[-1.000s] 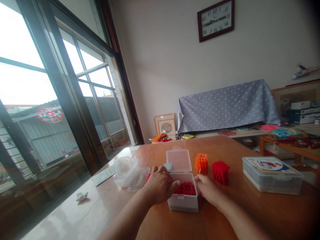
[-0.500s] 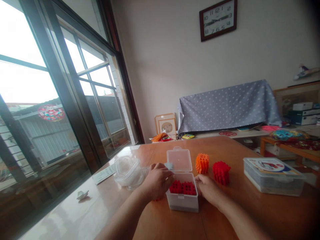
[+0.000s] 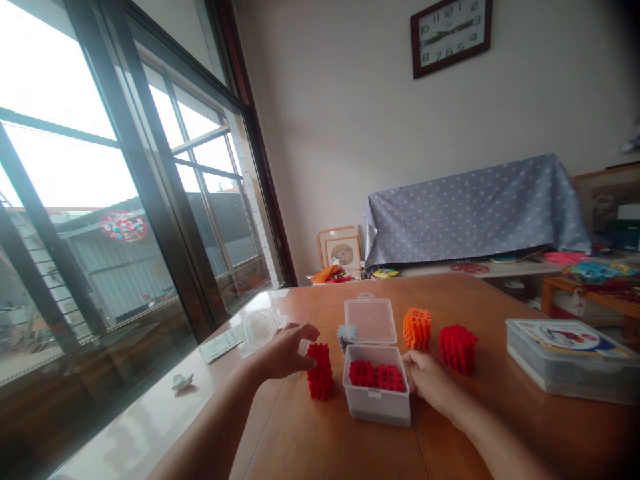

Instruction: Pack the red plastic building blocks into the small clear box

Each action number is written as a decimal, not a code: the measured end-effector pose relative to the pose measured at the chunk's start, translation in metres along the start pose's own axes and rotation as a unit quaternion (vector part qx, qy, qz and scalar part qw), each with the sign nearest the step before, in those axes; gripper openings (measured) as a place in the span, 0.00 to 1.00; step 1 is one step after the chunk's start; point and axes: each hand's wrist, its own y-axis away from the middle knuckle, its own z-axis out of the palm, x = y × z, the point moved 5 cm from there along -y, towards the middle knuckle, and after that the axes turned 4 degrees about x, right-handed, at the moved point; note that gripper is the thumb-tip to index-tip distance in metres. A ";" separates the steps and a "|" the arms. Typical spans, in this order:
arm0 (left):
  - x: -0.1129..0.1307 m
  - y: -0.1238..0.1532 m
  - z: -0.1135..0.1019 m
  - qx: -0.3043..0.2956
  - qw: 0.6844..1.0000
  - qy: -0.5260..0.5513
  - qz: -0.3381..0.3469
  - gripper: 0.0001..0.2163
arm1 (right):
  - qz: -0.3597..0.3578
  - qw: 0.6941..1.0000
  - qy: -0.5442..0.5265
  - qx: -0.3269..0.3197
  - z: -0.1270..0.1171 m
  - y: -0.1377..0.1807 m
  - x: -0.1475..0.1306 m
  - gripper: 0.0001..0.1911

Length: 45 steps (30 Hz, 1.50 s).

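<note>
A small clear plastic box (image 3: pixel 379 408) stands on the table with its lid (image 3: pixel 370 321) folded back. Red interlocking plastic pieces (image 3: pixel 376 377) sit inside it. My right hand (image 3: pixel 423 377) is at the box's right wall, closed against it, its fingertips partly hidden. To the left of the box, a stack of red notched pieces (image 3: pixel 320 380) stands upright. My left hand (image 3: pixel 287 350) is beside the top of that stack, thumb and fingers apart; whether the thumb touches it I cannot tell. A small greyish piece (image 3: pixel 346 333) lies next to the lid.
Orange (image 3: pixel 417 328) and red (image 3: pixel 458 349) stacks of pieces stand right of the box. Farther right is a large lidded plastic box (image 3: pixel 570 360). Clear containers (image 3: pixel 260 330), a paper sheet (image 3: pixel 221 344) and a small crumpled item (image 3: pixel 183 381) lie at the left.
My left hand has moved left, away from the small box's rim to the red stack, which now shows fully. My right hand stays at the box. The view has shifted slightly.
</note>
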 end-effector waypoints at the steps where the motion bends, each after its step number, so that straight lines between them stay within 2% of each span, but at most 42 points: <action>1: 0.000 0.000 0.001 -0.002 1.000 0.000 -0.001 0.24 | 0.001 1.000 -0.002 -0.001 0.000 -0.001 0.002 0.13; 6: 0.003 0.000 0.001 -0.004 1.000 -0.005 -0.004 0.22 | 0.019 1.000 -0.003 -0.011 0.002 -0.004 0.005 0.15; 10: 0.006 0.000 -0.006 0.026 1.000 -0.010 0.006 0.20 | 0.011 1.000 0.006 -0.003 0.001 -0.001 0.000 0.14; 14: 0.029 -0.004 -0.005 0.061 0.997 0.007 0.041 0.18 | 0.002 1.000 0.010 0.002 -0.001 0.003 -0.004 0.13; 17: 0.058 -0.012 0.011 0.053 0.996 0.025 0.074 0.16 | 0.002 1.000 0.007 0.001 -0.002 0.004 -0.006 0.13; 20: 0.084 -0.023 0.035 0.018 0.996 0.025 0.089 0.16 | 0.006 1.000 -0.012 -0.001 -0.002 0.003 -0.006 0.12; 24: 0.102 -0.038 0.065 -0.023 0.994 0.030 0.100 0.15 | 0.009 1.000 -0.017 0.004 -0.002 0.002 -0.007 0.11; 27: 0.105 -0.047 0.081 -0.044 0.993 0.038 0.103 0.14 | -0.003 1.000 0.004 0.017 -0.005 0.003 -0.011 0.11; 31: 0.104 -0.052 0.092 -0.060 0.991 0.054 0.104 0.14 | -0.027 0.999 0.038 0.022 -0.008 0.004 -0.017 0.11; 35: 0.104 -0.049 0.090 -0.048 0.991 0.066 0.110 0.08 | -0.039 0.997 0.063 0.026 -0.010 0.004 -0.018 0.10; 37: 0.107 -0.046 0.087 -0.044 0.988 0.058 0.136 0.10 | -0.046 0.997 0.061 0.025 -0.010 0.004 -0.018 0.10; 41: 0.117 -0.040 0.087 -0.071 0.978 0.024 0.196 0.11 | -0.050 0.996 0.063 0.028 -0.010 0.003 -0.019 0.10; 45: 0.122 -0.042 0.089 -0.082 0.981 -0.001 0.178 0.12 | -0.053 0.996 0.061 0.027 -0.010 0.003 -0.020 0.10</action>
